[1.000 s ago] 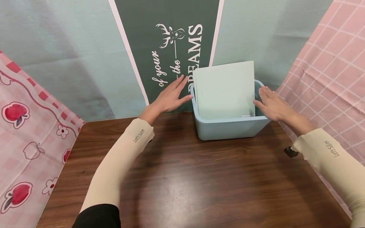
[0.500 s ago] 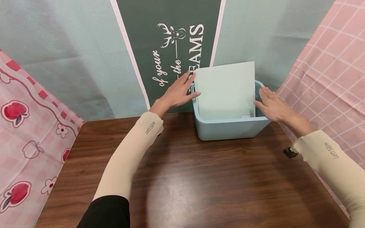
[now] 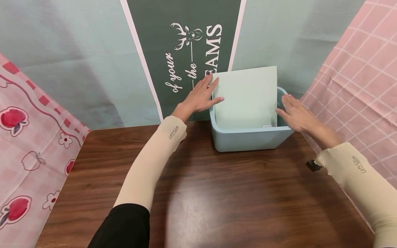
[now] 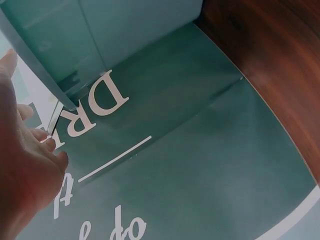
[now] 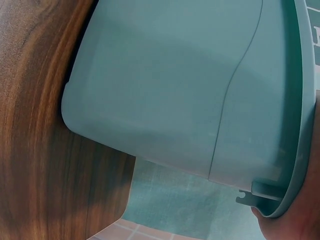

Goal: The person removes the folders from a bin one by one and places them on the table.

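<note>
A light blue plastic storage bin (image 3: 248,140) stands at the back of the table. In it a flat, square, pale mint panel (image 3: 246,98) leans upright, its top rising well above the rim, with a small label near its lower right corner. At the panel's left edge is my left hand (image 3: 200,96), fingers extended and thumb overlapping the panel's face. My right hand (image 3: 297,113) rests at the bin's right rim with straight fingers, the thumb pointing inward. In the right wrist view, the bin's side wall (image 5: 160,85) fills most of the frame and hides most of that hand.
The dark brown wooden table (image 3: 186,193) spreads in front of the bin. Directly behind hangs a grey-green cloth (image 3: 186,13) with white lettering and a deer head. Pink patterned cloths flank both sides, the checked right cloth (image 3: 366,69) close to my right hand.
My left hand has moved right and slightly up, from beside the bin to the panel's left edge. The right hand, the bin and the panel stay where they were.
</note>
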A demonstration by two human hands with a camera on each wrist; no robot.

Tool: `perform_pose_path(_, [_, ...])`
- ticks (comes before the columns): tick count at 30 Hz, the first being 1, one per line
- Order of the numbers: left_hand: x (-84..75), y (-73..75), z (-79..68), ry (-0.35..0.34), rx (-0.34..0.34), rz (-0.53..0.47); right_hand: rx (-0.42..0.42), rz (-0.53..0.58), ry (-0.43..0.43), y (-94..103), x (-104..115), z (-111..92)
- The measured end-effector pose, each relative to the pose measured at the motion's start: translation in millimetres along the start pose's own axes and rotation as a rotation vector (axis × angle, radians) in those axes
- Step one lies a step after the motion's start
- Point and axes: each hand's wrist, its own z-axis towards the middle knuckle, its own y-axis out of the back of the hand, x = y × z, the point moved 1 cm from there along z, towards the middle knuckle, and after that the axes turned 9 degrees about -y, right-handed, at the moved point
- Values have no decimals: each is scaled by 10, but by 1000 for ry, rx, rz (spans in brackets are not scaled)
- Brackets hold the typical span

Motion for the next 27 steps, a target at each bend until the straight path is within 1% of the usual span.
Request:
perform_pose_path(5, [-6,-34,38,19,-5,20,-4,3,10,-7,-14,7])
perform_pose_path(11, [-20,-64,111,17,-25,26,-12,17,11,-9,-26,-4])
perform_pose_path(16, [-50,-46,159,24,-44,3,-9,18,13,-11,-15,-9])
perform_pose_path(21, [-68,-36,177,26,-58,-29,-19,21,12,-15,-20,-10])
perform_pose_path(27, [-84,-52,181,28,-109,-44,-27,16,10,-15,-32,-9])
